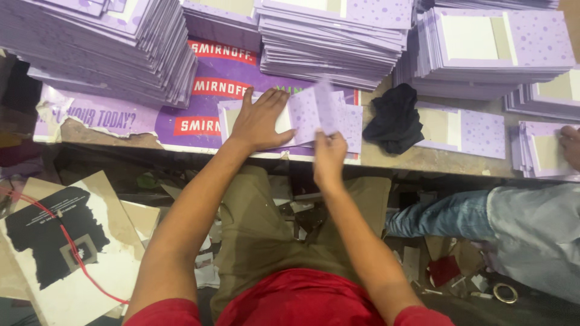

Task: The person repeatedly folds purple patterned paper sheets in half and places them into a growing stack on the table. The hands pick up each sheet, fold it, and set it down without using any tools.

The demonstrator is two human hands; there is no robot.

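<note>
From the head view, my left hand (260,121) lay flat, fingers spread wide, pressing down the left end of a lilac dotted paper sheet with a white panel (314,115) that rested on the table (423,158) straight ahead of me at twelve o'clock. My right hand (329,157) was pinched narrow on the sheet's near edge, thumb and fingers closed on a flap that stood lifted and blurred. The sheet's long axis ran from nine to three o'clock, across my reach, so both hands met it about equally, the left further forward, the right nearer to me. A crumpled black cloth (396,118) sat just beside the sheet at two o'clock. Tall stacks of the same lilac sheets (338,45) stood beyond at twelve, more at ten (115,48) and at one (495,48). A purple printed poster (199,102) lay under the sheet. Another person's hand (569,145) rested on a pile at three o'clock.
</note>
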